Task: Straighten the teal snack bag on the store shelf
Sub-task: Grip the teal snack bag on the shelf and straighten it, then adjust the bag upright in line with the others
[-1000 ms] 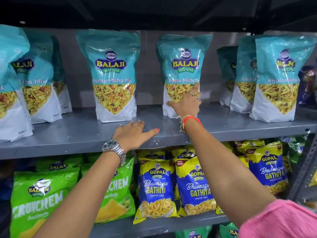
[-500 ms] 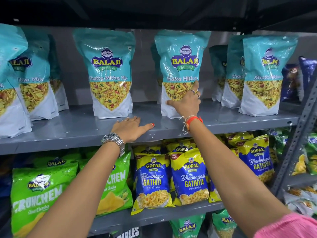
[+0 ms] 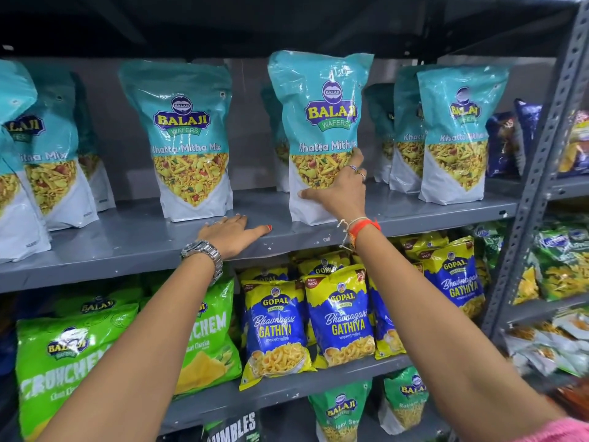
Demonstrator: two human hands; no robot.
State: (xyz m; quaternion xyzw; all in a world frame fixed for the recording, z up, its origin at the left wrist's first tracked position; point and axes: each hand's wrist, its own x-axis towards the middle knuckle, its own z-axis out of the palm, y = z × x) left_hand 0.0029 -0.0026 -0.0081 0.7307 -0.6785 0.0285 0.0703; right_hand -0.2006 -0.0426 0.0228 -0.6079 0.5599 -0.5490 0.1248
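A teal Balaji snack bag (image 3: 322,122) stands upright near the front of the grey shelf (image 3: 127,250), at the middle. My right hand (image 3: 339,193) grips its lower right part, thumb across the white bottom and fingers up the right side. My left hand (image 3: 232,234) lies flat on the shelf edge, fingers spread, just left of the bag and in front of a second teal bag (image 3: 188,141). It holds nothing.
More teal bags stand at the left (image 3: 47,154) and right (image 3: 455,135) of the same shelf. Green bags (image 3: 63,355) and blue-yellow Gathiya bags (image 3: 341,314) fill the shelf below. A perforated grey upright (image 3: 541,148) bounds the shelf on the right.
The held teal bag has come forward toward the shelf's front edge with my right hand on it. My left hand stays flat on the shelf. The view has shifted to the right.
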